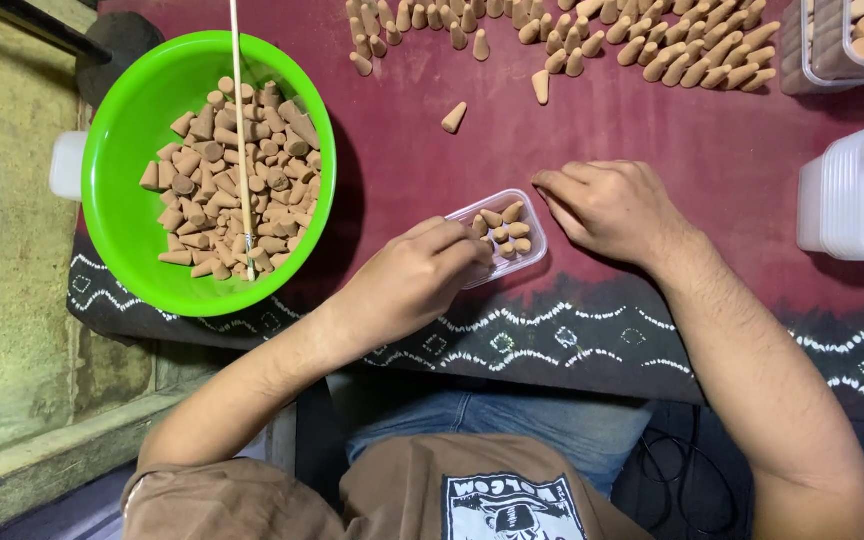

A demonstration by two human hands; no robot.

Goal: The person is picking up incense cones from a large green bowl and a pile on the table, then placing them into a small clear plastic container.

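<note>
A: Starting at the left, what stood on the desk [652, 100]?

B: A green bowl [122, 180] heaped with tan incense cones [227, 175], a thin stick [242, 140] lying across them. Right of it the left hand [407, 280] came in over the near end of a small clear tray [502, 238], its grip pinched shut at the tray's edge; whether a cone sat in the fingertips, I couldn't tell.

A: And the tray itself?

B: It lay between the two hands with a few cones inside. The right hand [612, 210] rested just beside its far end, fingers curled, grip holding nothing I could see.

A: Beyond that?

B: Loose cones [592, 40] scattered along the far side, and a stack of empty clear trays [857, 195] at the right.

A: What might have gone wrong?

B: I'd judge the light tray could skid or tip under a push from the left fingers, spilling its cones.
</note>
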